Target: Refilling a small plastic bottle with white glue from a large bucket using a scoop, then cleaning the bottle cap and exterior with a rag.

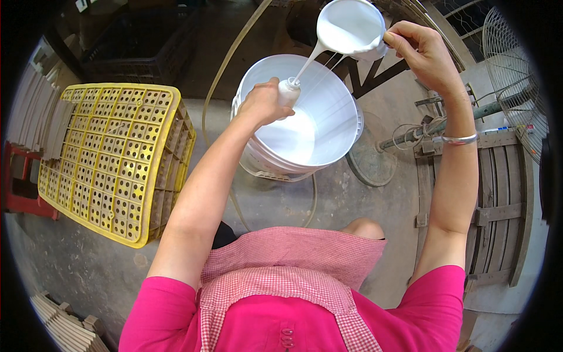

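In my left hand [263,104] is a small white bottle [289,92], held over a large white bucket [346,132] with its open mouth up. My right hand [421,51] is raised at the upper right, fingers closed on the handle of a white pitcher [352,29]. The pitcher is tilted, and a thick stream of white liquid [309,61] runs from its rim into the bottle's mouth. Thinner strands fall from the pitcher's rim toward the bucket. White liquid [287,138] also lies in the bottom of the bucket.
An upturned yellow perforated crate [111,158] stands at left, by a red stool [29,193]. A hose [220,76] curves along the floor behind the bucket. At right are a stand fan [510,64], its round base [372,158] near the bucket, and a wooden pallet [495,211].
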`<state>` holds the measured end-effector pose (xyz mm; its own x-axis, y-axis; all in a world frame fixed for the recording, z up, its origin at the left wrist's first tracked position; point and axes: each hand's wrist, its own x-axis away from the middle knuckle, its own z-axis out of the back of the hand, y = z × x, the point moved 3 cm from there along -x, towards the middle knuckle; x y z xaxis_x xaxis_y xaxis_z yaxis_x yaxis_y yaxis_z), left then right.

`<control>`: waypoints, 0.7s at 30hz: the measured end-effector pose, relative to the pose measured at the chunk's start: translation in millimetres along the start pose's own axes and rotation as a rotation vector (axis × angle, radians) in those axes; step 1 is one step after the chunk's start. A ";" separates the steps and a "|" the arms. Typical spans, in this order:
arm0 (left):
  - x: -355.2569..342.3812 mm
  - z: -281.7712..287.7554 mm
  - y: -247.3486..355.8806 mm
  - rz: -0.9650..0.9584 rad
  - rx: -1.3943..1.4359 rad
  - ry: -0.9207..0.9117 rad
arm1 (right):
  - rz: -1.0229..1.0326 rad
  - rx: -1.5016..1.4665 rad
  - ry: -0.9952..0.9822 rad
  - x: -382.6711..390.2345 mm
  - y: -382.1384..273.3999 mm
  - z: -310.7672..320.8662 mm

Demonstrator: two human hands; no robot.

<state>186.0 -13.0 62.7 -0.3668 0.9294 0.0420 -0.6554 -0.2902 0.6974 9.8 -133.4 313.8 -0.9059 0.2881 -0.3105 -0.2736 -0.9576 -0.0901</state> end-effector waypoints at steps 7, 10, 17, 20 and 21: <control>0.4 0.8 0.5 0.009 0.005 -0.006 | 0.004 0.020 -0.008 -0.3 -3.6 2.0; 1.8 1.7 1.7 0.011 0.011 -0.003 | 0.026 0.014 0.024 0.8 -2.1 1.4; 2.0 2.6 2.6 0.017 0.013 -0.002 | -0.005 0.016 -0.007 -0.3 -3.2 3.3; 1.6 1.8 1.7 0.018 0.009 -0.001 | -0.007 0.015 -0.002 -0.1 -3.7 2.7; 1.7 2.0 1.8 0.018 0.006 0.000 | -0.001 0.014 0.004 0.0 -4.0 2.7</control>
<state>185.5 -11.5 65.4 -0.3784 0.9241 0.0545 -0.6445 -0.3052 0.7011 10.1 -129.5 316.7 -0.9045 0.2888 -0.3138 -0.2789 -0.9572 -0.0772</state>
